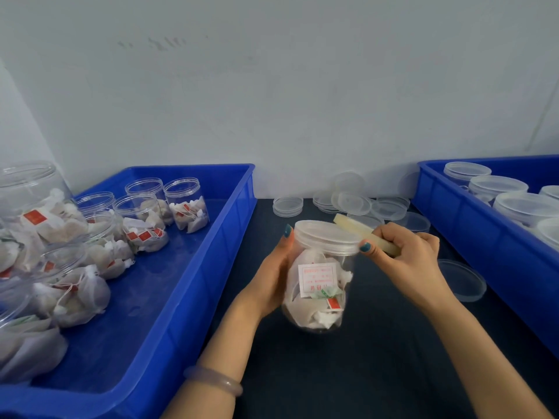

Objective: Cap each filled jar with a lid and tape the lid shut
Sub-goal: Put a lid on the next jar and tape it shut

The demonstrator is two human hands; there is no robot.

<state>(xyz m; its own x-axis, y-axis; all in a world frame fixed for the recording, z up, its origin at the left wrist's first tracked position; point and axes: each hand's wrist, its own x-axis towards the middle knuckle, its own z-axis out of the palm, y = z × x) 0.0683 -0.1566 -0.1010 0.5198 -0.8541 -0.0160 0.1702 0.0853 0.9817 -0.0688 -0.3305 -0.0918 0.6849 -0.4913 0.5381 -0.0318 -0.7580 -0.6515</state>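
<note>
A clear plastic jar (317,291) filled with white sachets stands tilted at the centre of the dark table, capped with a translucent lid (325,235). My left hand (276,273) grips the jar's left side, its thumb up against the lid's rim. My right hand (405,255) holds a yellowish roll of tape (360,231) that lies over the lid's right edge, with the thumb pressed on the lid's rim.
A blue bin (181,285) on the left holds several open, filled jars (187,204). Loose lids (354,202) lie at the back of the table, one more lid (461,279) at the right. A second blue bin (472,237) on the right holds capped jars.
</note>
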